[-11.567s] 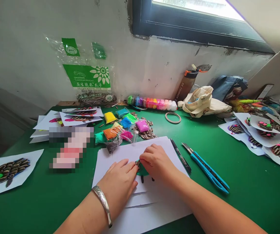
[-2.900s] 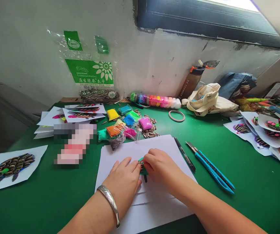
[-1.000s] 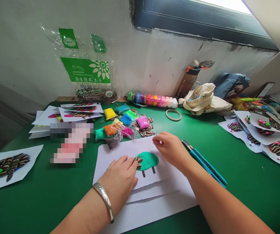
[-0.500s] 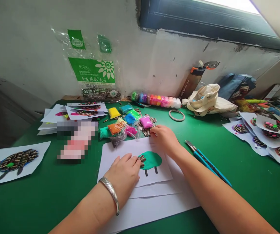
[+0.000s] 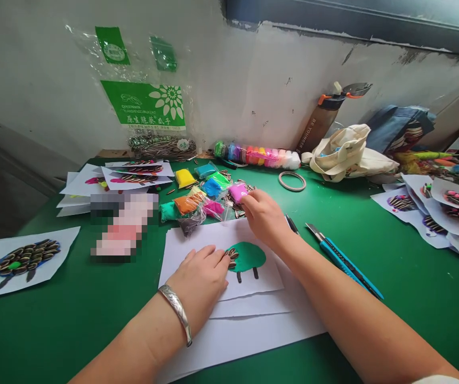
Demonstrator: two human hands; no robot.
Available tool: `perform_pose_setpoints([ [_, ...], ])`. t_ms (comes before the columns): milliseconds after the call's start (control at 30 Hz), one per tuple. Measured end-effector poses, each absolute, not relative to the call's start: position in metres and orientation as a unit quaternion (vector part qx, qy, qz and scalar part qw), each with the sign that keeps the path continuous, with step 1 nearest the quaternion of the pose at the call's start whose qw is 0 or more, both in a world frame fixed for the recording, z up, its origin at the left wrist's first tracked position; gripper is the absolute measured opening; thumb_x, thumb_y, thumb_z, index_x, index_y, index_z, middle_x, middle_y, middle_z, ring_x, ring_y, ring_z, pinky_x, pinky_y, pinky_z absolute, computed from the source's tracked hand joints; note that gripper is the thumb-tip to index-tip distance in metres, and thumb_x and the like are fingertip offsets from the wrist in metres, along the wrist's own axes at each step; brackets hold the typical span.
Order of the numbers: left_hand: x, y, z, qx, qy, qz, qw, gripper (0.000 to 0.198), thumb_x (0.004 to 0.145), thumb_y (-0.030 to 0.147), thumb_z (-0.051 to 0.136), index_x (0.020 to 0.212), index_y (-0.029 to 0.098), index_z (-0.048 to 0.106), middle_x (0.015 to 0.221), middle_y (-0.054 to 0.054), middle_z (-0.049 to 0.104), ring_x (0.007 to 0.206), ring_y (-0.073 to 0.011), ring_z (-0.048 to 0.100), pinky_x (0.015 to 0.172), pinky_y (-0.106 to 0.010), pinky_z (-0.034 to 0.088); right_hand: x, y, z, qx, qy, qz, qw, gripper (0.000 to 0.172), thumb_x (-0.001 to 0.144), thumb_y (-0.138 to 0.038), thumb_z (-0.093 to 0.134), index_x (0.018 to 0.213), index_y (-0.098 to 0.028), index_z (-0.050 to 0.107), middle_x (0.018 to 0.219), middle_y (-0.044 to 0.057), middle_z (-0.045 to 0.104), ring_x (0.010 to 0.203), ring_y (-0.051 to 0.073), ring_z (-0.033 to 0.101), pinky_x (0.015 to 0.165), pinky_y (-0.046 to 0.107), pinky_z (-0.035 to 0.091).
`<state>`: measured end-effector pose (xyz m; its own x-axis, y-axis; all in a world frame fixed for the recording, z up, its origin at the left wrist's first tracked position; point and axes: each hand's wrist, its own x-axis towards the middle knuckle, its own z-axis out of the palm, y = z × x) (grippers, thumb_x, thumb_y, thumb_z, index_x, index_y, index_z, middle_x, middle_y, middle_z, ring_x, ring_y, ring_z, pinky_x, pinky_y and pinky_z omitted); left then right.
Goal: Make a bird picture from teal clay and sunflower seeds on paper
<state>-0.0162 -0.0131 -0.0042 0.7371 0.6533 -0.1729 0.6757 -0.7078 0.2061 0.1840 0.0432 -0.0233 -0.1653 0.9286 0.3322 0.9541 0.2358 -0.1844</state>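
Observation:
My left hand, wearing a silver bangle on its wrist, lies flat on a white paper sheet. Its fingertips touch the left end of a green oval with two dark legs below it. Several striped sunflower seeds sit on that end, beside the fingers. At the top edge of the paper, my right hand has its fingers pinched together over loose sunflower seeds. Whatever is between those fingertips is hidden. A bag of pink clay lies just beyond them.
Coloured clay packets lie behind the paper. A blue utility knife and a pen are right of my arm. Seed pictures rest at both sides. A tape roll, bottle and cloth bag stand farther back.
My right hand has shifted slightly away from me over the seeds, its fingers more curled. A pen now shows beside its wrist. My left hand stays on the paper; the view has tilted a little.

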Motion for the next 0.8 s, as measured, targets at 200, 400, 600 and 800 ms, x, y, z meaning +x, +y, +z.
perform_pose_setpoints([
  [200, -0.016, -0.013, -0.002, 0.925, 0.354, -0.043, 0.133, 0.031, 0.086, 0.013, 0.049, 0.115, 0.011, 0.057, 0.114, -0.013, 0.063, 0.111, -0.0305, 0.052, 0.095, -0.05, 0.045, 0.187, -0.006, -0.005, -0.581, -0.76, 0.151, 0.249, 0.028, 0.09, -0.013, 0.04, 0.099, -0.023, 0.065, 0.089, 0.004, 0.062, 0.076, 0.014, 0.055, 0.066, 0.023, 0.039],
  [400, -0.02, -0.01, 0.004, 0.927, 0.346, -0.03, 0.14, 0.031, 0.087, 0.013, 0.047, 0.117, 0.011, 0.056, 0.112, -0.013, 0.062, 0.106, -0.027, 0.055, 0.093, -0.045, 0.047, 0.178, -0.038, -0.014, -0.574, -0.714, 0.276, 0.291, 0.019, 0.086, -0.014, 0.047, 0.096, -0.022, 0.061, 0.074, -0.001, 0.06, 0.065, 0.012, 0.05, 0.059, 0.021, 0.038],
  [600, -0.023, -0.01, 0.004, 0.93, 0.339, -0.032, 0.137, 0.028, 0.09, 0.015, 0.046, 0.114, 0.014, 0.058, 0.111, -0.011, 0.061, 0.106, -0.0267, 0.054, 0.092, -0.045, 0.047, 0.172, -0.033, -0.021, -0.532, -0.718, 0.339, 0.294, 0.019, 0.086, -0.014, 0.046, 0.077, -0.019, 0.062, 0.068, -0.002, 0.058, 0.062, 0.01, 0.049, 0.057, 0.019, 0.036],
  [800, -0.024, -0.008, 0.013, 0.916, 0.357, -0.072, 0.166, 0.022, 0.092, 0.015, 0.044, 0.104, 0.014, 0.062, 0.104, -0.009, 0.061, 0.102, -0.0241, 0.055, 0.092, -0.041, 0.047, 0.172, -0.034, -0.021, -0.541, -0.709, 0.331, 0.309, 0.019, 0.083, -0.01, 0.047, 0.078, -0.02, 0.062, 0.067, -0.003, 0.057, 0.062, 0.009, 0.047, 0.056, 0.019, 0.035],
])
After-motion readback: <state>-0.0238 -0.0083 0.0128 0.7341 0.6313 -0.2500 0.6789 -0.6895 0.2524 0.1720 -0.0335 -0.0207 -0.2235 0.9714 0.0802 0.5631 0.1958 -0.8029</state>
